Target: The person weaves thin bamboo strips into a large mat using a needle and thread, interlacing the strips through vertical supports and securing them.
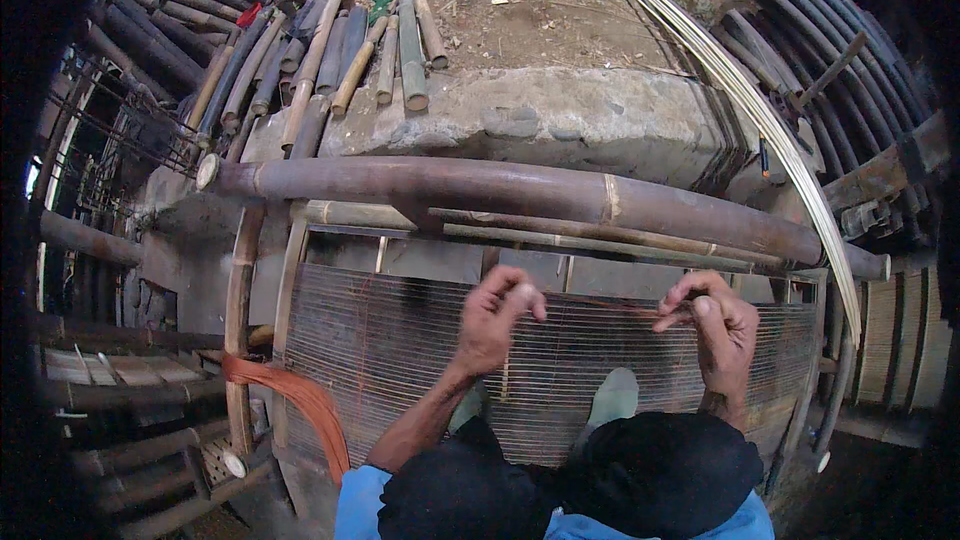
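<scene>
Mat (400,360) of thin slats mostly woven on frame; top rows left. L hand (495,320) & R hand (715,325) both pinched shut on orange thread (610,308).

You sit in a dim work yard. A big grey stone block (560,120) lies ahead of you. Behind it is bare brown dirt ground (540,0) with bits of straw. Many short bamboo poles (340,50) lie in a heap on your left. Dark curved poles (840,50) are stacked on your right. Long pale strips (740,90) lean across them. Daylight falls on the dirt.
</scene>
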{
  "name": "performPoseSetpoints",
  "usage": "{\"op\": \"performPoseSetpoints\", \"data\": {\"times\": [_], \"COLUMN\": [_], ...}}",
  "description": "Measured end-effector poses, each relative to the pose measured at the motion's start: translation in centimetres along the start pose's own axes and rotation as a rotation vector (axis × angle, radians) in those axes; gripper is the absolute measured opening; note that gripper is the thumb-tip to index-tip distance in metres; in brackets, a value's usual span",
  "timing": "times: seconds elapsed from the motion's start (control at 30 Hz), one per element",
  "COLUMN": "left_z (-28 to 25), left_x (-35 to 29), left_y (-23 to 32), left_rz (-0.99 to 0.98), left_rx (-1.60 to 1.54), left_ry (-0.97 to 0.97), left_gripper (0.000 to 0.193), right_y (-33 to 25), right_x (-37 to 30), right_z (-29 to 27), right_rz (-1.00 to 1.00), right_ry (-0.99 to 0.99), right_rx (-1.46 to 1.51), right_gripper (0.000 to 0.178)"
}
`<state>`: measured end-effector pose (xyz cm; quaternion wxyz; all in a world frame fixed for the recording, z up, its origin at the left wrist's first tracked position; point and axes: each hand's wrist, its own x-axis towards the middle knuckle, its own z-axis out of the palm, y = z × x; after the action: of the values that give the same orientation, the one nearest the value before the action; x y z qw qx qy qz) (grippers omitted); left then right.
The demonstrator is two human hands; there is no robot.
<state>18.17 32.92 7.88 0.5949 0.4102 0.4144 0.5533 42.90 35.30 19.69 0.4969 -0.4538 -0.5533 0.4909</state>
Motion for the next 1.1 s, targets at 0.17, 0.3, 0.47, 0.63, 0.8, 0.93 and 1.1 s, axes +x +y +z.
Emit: {"op": "performPoseSetpoints", "data": {"times": [0.17,0.3,0.47,0.63,0.8,0.93,1.1], "left_z": [-2.4,-3.2,-0.3,0.5,0.6,0.1,0.5], "left_x": [1.8,1.6,0.6,0.6,0.6,0.5,1.2], "left_y": [0.6,-0.8,-1.2,-3.9,-4.1,-4.6,-3.9], "left_rz": [-0.044,-0.139,-0.320,-0.292,-0.307,-0.213,-0.149], "left_rx": [-0.488,-0.309,0.075,-0.099,-0.067,-0.088,0.307], "left_ry": [0.269,0.059,-0.253,-0.287,-0.272,-0.255,-0.114], "left_gripper": [0.008,0.010,0.019,0.027,0.025,0.020,0.018], "right_y": [8.6,11.7,8.6,9.7,10.6,10.5,13.1], "right_x": [-1.2,-2.5,-0.2,0.3,0.0,-0.1,0.1], "right_z": [-4.8,-3.1,2.1,3.0,2.7,2.9,0.9], "right_rz": [0.435,0.135,-0.026,-0.174,-0.101,-0.047,0.231], "right_ry": [-0.515,-0.818,-0.568,-0.509,-0.465,-0.419,-0.377], "right_rx": [-0.385,-0.837,-0.372,-0.363,-0.385,-0.438,-0.297], "right_gripper": [0.027,0.027,0.053,0.032,0.024,0.013,0.017]}}
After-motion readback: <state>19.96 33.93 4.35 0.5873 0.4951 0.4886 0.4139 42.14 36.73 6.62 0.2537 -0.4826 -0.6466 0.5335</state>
